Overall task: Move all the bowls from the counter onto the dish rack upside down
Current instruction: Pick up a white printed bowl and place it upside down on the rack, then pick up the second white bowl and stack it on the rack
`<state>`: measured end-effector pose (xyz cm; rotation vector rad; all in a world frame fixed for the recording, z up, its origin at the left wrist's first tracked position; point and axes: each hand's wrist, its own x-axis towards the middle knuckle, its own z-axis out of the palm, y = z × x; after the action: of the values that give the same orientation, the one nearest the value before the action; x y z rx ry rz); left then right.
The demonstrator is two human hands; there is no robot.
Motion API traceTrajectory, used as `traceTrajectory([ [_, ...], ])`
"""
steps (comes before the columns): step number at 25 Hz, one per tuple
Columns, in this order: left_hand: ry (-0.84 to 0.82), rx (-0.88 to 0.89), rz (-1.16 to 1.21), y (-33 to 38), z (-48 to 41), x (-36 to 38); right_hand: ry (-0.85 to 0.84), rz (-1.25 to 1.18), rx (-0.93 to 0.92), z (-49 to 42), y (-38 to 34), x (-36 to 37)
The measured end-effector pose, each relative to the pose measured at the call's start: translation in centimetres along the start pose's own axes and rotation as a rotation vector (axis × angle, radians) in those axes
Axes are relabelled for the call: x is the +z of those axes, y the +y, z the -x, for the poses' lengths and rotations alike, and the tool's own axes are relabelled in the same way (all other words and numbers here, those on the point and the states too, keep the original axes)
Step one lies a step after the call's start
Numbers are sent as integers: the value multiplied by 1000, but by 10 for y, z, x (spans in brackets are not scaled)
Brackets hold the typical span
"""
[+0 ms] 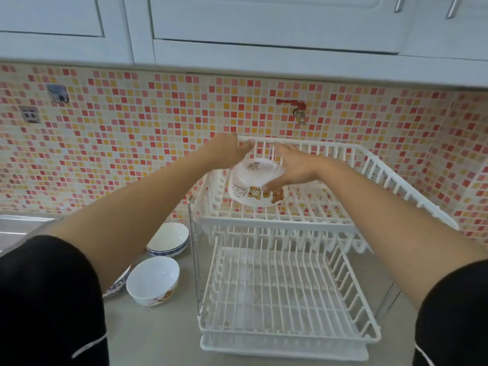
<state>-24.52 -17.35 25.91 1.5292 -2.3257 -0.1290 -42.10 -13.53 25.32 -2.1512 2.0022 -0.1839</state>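
A white bowl with cartoon bears [254, 182] is upside down over the upper tier of the white two-tier dish rack [330, 223]. My left hand [228, 151] and my right hand [295, 166] hold it from either side. On the counter to the left stand a white bowl with a bear print [153, 280] and a blue-rimmed white bowl [169, 239], both upright. A patterned dish [118, 283] peeks out from under my left arm.
The rack's lower tier [285, 294] holds nothing. A sink edge [21, 225] lies at the far left. A red tap [295, 108] sticks out of the mosaic wall above the rack. White cabinets [264, 35] hang overhead.
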Motion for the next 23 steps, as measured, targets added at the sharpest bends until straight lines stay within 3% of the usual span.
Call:
traceTrajectory([
  [5, 172, 20, 72, -53, 40, -41, 320, -129, -184, 15, -83, 3],
  [9, 190, -96, 24, -122, 88, -61, 381, -154, -288, 15, -171, 31],
  [13, 100, -213, -67, -197, 145, -46, 446, -47, -365, 22, -236, 83],
  [17, -26, -392, -52, -273, 196, 0, 309, -33, -419, 25, -276, 166],
  [23, -225, -646, 15, -350, 265, 83, -84, -217, -213, 3, -287, 302],
])
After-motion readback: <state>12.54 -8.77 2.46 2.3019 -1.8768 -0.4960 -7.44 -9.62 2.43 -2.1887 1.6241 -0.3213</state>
